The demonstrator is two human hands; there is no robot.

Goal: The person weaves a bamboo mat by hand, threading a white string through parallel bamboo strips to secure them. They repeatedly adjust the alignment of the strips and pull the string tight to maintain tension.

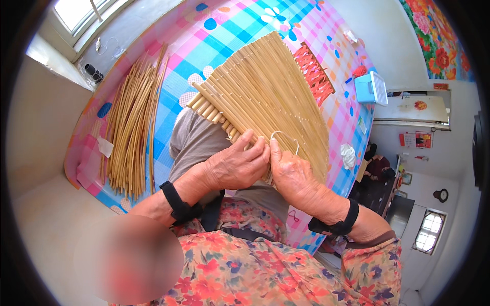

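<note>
A fan-shaped mat of tan plant stalks [265, 81], stitched side by side with pale thread, lies tilted across my lap and the bed. Its near edge is stepped, with thick cut stalk ends showing at the left. My left hand [237, 162] grips this edge, thumb and fingers pinched together. Right beside it, my right hand [293, 173] is closed on the same edge, index finger pressed to the stalks. A loop of white thread [286, 134] arches over the mat from that fingertip. Whether a needle sits between the fingers is hidden.
Loose long stalks [133, 122] lie in a pile at the left on the checked bed cover [178, 66]. Beyond the mat are a red woven piece [314, 71], a light-blue box [365, 89] and a crumpled white bag [348, 156]. A person in dark clothing [378, 168] is farther right.
</note>
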